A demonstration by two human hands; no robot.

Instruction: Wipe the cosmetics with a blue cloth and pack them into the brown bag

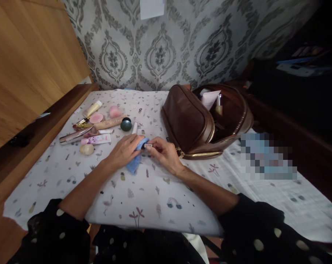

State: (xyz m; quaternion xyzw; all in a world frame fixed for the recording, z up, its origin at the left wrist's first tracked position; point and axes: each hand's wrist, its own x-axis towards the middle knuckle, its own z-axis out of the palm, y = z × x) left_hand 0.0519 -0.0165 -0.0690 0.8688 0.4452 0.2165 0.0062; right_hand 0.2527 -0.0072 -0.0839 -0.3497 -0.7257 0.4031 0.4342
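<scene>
My left hand [125, 149] is closed on a blue cloth [135, 161] and presses it against a small dark tube with a silver band [147, 145], a lipstick by the look of it. My right hand [163, 153] pinches that tube from the other side. Both hands meet just above the patterned white table cover [144, 198], left of an open brown leather cosmetic bag [188, 121]. A white tube [134, 127] and a dark green round jar [126, 124] lie just beyond my hands.
Several cosmetics lie at the left: a pink tube [96, 139], pink sponges [115, 111], a pink compact [96, 118], a beige tube [111, 122], a pale round piece [87, 149]. Wooden ledge at left [31, 128]. The bag holds a white card [210, 99]. Patterned wall behind.
</scene>
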